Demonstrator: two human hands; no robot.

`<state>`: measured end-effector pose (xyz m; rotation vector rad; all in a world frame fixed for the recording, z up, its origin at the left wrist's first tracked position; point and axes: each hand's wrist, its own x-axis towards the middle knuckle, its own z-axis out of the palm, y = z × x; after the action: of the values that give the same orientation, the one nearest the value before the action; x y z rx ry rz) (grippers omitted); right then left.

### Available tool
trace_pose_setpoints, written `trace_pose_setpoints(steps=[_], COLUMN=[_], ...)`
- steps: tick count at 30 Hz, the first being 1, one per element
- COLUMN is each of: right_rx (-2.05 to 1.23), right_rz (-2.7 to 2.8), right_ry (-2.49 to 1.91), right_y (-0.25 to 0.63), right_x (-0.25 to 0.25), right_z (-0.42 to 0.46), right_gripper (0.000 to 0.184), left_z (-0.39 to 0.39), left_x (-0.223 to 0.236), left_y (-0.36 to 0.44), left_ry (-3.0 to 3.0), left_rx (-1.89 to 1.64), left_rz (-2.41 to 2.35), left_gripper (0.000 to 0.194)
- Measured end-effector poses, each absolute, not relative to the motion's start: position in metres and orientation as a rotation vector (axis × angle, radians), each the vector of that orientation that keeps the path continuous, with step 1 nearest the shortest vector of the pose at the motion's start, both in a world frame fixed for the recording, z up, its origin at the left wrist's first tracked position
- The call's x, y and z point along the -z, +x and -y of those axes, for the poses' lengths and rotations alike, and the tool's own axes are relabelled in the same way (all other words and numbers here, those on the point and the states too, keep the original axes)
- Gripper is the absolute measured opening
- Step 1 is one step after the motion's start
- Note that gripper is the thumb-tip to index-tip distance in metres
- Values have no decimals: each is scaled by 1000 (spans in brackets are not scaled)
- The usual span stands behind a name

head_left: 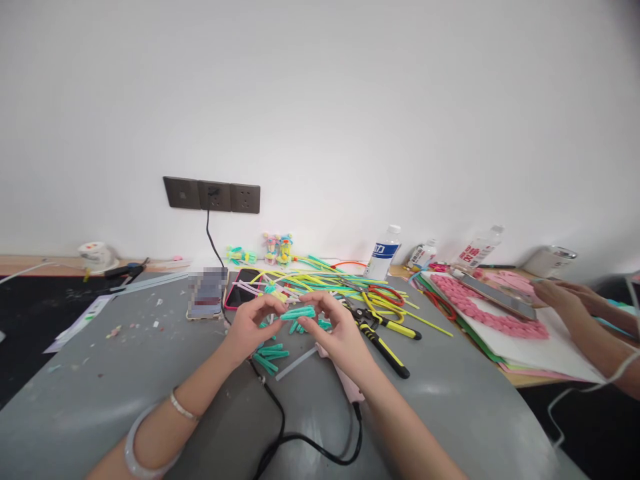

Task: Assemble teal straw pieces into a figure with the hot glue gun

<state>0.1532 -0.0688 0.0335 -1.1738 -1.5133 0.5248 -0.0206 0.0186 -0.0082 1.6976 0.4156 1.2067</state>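
Note:
Between both hands I hold a small bundle of folded teal pipe cleaners [299, 313] above the grey table. My left hand [257, 327] pinches its left end, and my right hand [336, 328] grips the right end with thumb and fingers. Below them lie more short teal pipe cleaner pieces [270, 357]. A pink glue gun [349, 383] with a black cord rests partly hidden under my right hand, a clear glue stick [296, 364] by its front. Just right of that hand are black-and-yellow pliers [383, 347].
Long yellow and green pipe cleaners [320, 280] spread behind the hands, near small pipe cleaner figures [279, 248]. Two phones [207, 293] lie left. A water bottle [383, 253] stands by the wall. At right, another person's hands [565, 300] work over papers and pink braided material [480, 310].

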Motion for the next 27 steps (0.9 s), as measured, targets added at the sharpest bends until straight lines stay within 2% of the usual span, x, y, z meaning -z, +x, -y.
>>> trace_pose_setpoints(steps=[18, 27], right_rx=[-526, -436], right_rz=[1531, 1536], right_ry=[-1166, -1186], right_y=[159, 156], right_x=[-31, -30], right_z=[68, 67], right_gripper=[20, 14], left_z=[-17, -18], left_x=[5, 9], left_y=[-22, -22], left_ry=[1697, 1701], left_rx=[-1209, -1201], left_rz=[-435, -423], left_gripper=[10, 12])
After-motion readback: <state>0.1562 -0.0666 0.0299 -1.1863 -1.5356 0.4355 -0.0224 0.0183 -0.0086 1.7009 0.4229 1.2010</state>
